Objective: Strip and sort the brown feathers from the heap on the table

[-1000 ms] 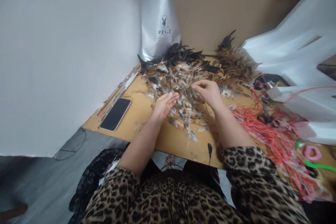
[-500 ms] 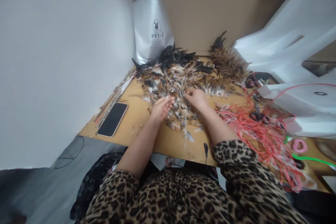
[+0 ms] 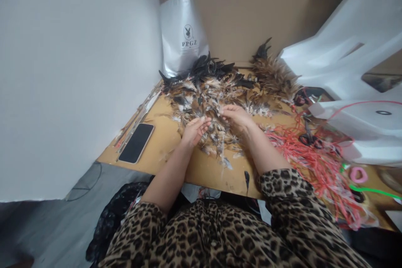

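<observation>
A heap of brown, black and white feathers point(image 3: 213, 92) covers the far middle of a wooden table point(image 3: 169, 146). My left hand point(image 3: 195, 130) lies on the near side of the heap with its fingers curled and pressed together round a small bunch of feathers. My right hand point(image 3: 235, 116) sits just to the right, almost touching it, fingers bent in a pinch among the feathers. What the right fingers hold is too small to name.
A black phone point(image 3: 137, 143) lies at the table's left edge beside thin sticks. A white PPGZ bag point(image 3: 184, 33) stands at the back. Red cords point(image 3: 309, 157) and scissors point(image 3: 309, 139) lie right, with white foam sheets point(image 3: 348, 50) and a pink ring point(image 3: 359, 174).
My right hand has come down and leftward, closer to my left hand. The left hand stays on the heap. The camera has shifted a little.
</observation>
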The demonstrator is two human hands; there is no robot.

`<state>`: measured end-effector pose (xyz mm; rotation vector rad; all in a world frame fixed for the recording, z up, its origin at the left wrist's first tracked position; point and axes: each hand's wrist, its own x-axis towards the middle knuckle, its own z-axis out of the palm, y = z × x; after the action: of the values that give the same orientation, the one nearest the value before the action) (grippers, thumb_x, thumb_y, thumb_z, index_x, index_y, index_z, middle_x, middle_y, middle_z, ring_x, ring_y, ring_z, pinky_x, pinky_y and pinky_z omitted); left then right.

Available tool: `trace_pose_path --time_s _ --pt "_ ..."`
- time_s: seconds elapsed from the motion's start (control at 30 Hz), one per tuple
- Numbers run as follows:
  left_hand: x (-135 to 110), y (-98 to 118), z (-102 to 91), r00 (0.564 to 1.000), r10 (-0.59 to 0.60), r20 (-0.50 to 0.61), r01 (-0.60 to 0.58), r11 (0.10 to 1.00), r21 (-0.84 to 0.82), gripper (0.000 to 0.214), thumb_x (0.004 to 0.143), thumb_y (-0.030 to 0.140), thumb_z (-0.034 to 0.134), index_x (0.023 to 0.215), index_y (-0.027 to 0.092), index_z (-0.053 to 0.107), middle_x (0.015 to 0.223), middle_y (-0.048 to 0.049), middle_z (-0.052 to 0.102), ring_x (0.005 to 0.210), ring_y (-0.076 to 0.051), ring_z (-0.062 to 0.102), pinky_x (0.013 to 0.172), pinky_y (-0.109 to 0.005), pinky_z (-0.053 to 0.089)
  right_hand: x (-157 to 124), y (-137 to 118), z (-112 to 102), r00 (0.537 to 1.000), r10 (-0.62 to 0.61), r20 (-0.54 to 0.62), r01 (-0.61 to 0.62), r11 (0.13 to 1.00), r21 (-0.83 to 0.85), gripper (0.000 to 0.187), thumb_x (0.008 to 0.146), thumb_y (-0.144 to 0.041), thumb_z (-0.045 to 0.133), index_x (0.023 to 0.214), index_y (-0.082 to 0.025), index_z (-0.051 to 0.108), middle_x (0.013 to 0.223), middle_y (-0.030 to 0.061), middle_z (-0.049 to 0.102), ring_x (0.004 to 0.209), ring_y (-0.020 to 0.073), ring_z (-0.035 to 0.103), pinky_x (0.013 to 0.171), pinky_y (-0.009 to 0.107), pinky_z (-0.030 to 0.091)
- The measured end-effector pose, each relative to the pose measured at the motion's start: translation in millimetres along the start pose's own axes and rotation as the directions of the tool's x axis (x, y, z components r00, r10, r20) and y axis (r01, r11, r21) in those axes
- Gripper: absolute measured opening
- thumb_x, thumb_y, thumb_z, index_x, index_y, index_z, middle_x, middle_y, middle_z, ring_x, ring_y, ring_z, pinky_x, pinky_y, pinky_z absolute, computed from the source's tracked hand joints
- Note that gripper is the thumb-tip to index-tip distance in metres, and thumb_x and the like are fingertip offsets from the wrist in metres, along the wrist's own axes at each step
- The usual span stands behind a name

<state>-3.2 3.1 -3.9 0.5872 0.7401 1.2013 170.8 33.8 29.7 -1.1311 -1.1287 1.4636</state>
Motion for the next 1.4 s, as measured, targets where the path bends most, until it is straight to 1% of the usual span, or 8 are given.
trace_pose_path --time_s 0.1,0.27,0.47,0.9,1.0,1.07,1.23,1.4 --pt "-1.0 -1.5 1.2 1.000 -0.005 0.003 0.005 0.999 0.045 0.013 0.073 0.020 0.064 0.082 0.011 0.062 0.083 -0.0071 0.069 0.069 -0.009 0.063 0.058 -0.017 0.043 -7.3 2.0 17.4 0.998 -0.036 0.052 0.036 0.999 0.006 0.026 0.052 -0.032 0.075 0.065 -0.015 0.061 0.050 -0.0046 0.053 0.045 0.0052 0.042 0.044 0.019 0.030" --pt "-0.5 -4.2 2.0 1.000 0.016 0.023 -0.018 0.998 0.055 0.015 0.068 0.022 0.068 0.076 0.011 0.062 0.071 -0.0046 0.067 0.065 -0.009 0.063 0.054 -0.016 0.041 -11.7 11.9 36.1 0.994 -0.103 0.024 0.105 0.991 -0.084 0.022 0.057 -0.033 0.071 0.067 -0.015 0.063 0.058 -0.0022 0.060 0.052 0.0073 0.048 0.053 0.021 0.037" --pt "1.0 -6.3 0.4 0.999 0.042 0.014 -0.043 0.996 0.076 0.019 0.062 0.025 0.072 0.071 0.011 0.063 0.063 -0.0025 0.064 0.058 -0.007 0.059 0.051 -0.015 0.039 -10.5 19.2 39.9 0.983 -0.183 -0.028 0.174 0.966 -0.192 0.022 0.056 -0.032 0.070 0.066 -0.015 0.060 0.060 -0.0024 0.059 0.053 0.0079 0.048 0.054 0.022 0.036" --pt "2.2 -8.9 -0.5 0.988 0.153 0.030 -0.152 0.908 0.391 0.021 0.060 0.033 0.070 0.065 0.013 0.064 0.063 -0.0029 0.065 0.053 -0.008 0.055 0.052 -0.020 0.040 -17.5 9.7 43.6 0.988 -0.143 -0.053 0.132 0.975 -0.180 0.033 0.054 -0.042 0.070 0.056 -0.016 0.050 0.047 -0.0060 0.045 0.044 0.0051 0.033 0.045 0.021 0.025" --pt "2.7 -8.4 -1.5 0.984 0.173 0.036 -0.171 0.889 0.424 0.021 0.062 0.033 0.069 0.063 0.013 0.064 0.061 -0.0031 0.064 0.051 -0.008 0.054 0.049 -0.020 0.038 -13.7 9.6 38.7 0.989 -0.134 -0.057 0.122 0.977 -0.174 0.033 0.056 -0.045 0.069 0.057 -0.017 0.051 0.045 -0.0061 0.043 0.042 0.0052 0.031 0.043 0.021 0.023" --pt "2.3 -7.4 -1.5 0.984 0.179 0.021 -0.172 0.895 0.412 0.022 0.063 0.034 0.068 0.064 0.012 0.064 0.062 -0.0034 0.064 0.050 -0.008 0.054 0.048 -0.019 0.037 -7.9 9.0 30.0 0.979 -0.150 -0.139 0.126 0.978 -0.166 0.031 0.057 -0.045 0.067 0.061 -0.017 0.054 0.045 -0.0059 0.043 0.041 0.0058 0.031 0.042 0.021 0.023" --pt "0.7 -3.9 -0.3 0.987 0.152 -0.059 -0.127 0.944 0.306 0.023 0.064 0.033 0.068 0.067 0.011 0.063 0.064 -0.0029 0.064 0.052 -0.006 0.053 0.048 -0.017 0.035 11.4 13.5 -5.6 0.887 -0.301 -0.350 0.172 0.920 -0.353 0.027 0.059 -0.041 0.063 0.065 -0.015 0.061 0.057 -0.0004 0.056 0.048 0.0087 0.041 0.048 0.023 0.032" --pt "0.0 -2.9 0.8 0.989 0.135 -0.065 -0.112 0.955 0.275 0.023 0.065 0.032 0.069 0.068 0.011 0.062 0.067 -0.0029 0.064 0.051 -0.005 0.053 0.047 -0.017 0.033 17.3 22.5 -26.6 0.913 -0.336 -0.231 0.078 0.699 -0.710 0.024 0.065 -0.037 0.057 0.064 -0.015 0.064 0.062 0.0028 0.062 0.056 0.0121 0.050 0.056 0.024 0.036"
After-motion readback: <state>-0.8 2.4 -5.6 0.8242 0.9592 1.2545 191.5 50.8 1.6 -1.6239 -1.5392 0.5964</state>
